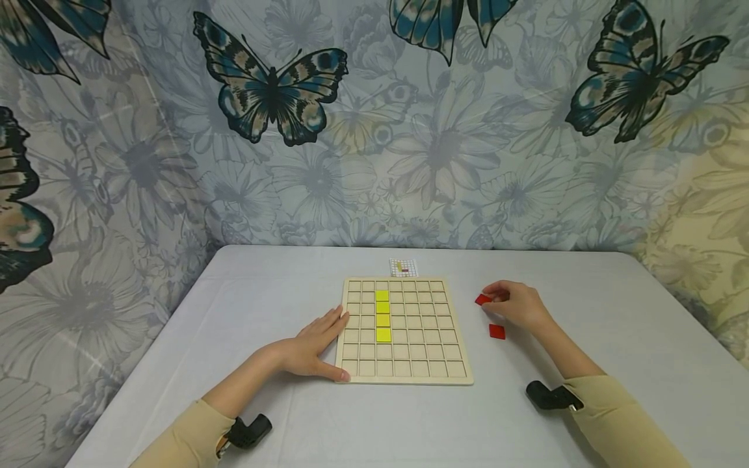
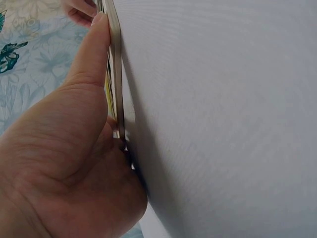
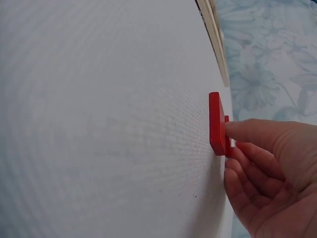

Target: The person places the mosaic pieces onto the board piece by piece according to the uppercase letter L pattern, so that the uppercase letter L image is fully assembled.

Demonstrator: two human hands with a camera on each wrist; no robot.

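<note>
A pale wooden grid board point(image 1: 418, 370) lies on the table, with several yellow square tiles point(image 1: 383, 320) in one column. My left hand point(image 1: 316, 344) rests at the board's left edge, fingers spread and thumb at the near corner; the left wrist view shows the thumb point(image 2: 91, 54) along the board's edge point(image 2: 117, 64). Right of the board, my right hand point(image 1: 517, 305) pinches a red square tile point(image 1: 482, 299) between thumb and fingers. Another red tile point(image 1: 497, 331) lies on the cloth just nearer to me; in the right wrist view this tile point(image 3: 215, 124) partly hides the pinched one.
A small printed card point(image 1: 404, 267) with a coloured grid pattern lies beyond the board's far edge. White cloth covers the table point(image 1: 281, 279). Behind it hangs a butterfly-and-flower patterned backdrop point(image 1: 374, 182). Black devices point(image 1: 250, 431) sit at both wrists.
</note>
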